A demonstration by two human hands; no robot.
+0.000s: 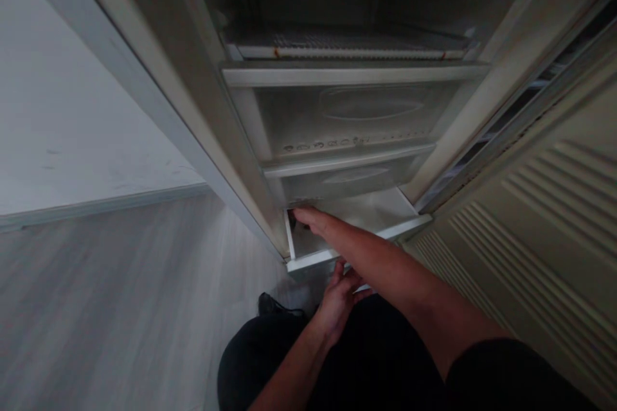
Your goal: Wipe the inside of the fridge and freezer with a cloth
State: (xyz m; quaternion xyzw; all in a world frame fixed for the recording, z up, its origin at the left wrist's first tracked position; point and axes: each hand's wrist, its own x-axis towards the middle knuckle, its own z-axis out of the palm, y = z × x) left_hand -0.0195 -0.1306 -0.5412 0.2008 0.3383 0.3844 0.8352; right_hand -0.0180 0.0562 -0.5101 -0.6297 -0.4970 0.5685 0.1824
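Observation:
A shallow white drawer (359, 237) is pulled out at the bottom of an upright freezer (250, 96). My right arm crosses over the drawer front, and my right hand (308, 217) is down inside at its left end. The fingers look bent beside a small dark patch; what they hold, if anything, is hidden. Below the drawer front is my left hand (337, 298), fingers apart, with the upper fingertips near or against the front's lower edge. Nothing shows in that hand.
Two closed drawers with see-through fronts, an upper drawer (337, 109) and a lower drawer (357, 174), sit above. Higher up is a wire shelf (357, 52) with rust spots. The ribbed freezer door (544, 225) stands open at right. A white wall (87, 109) and grey floor (144, 295) lie left.

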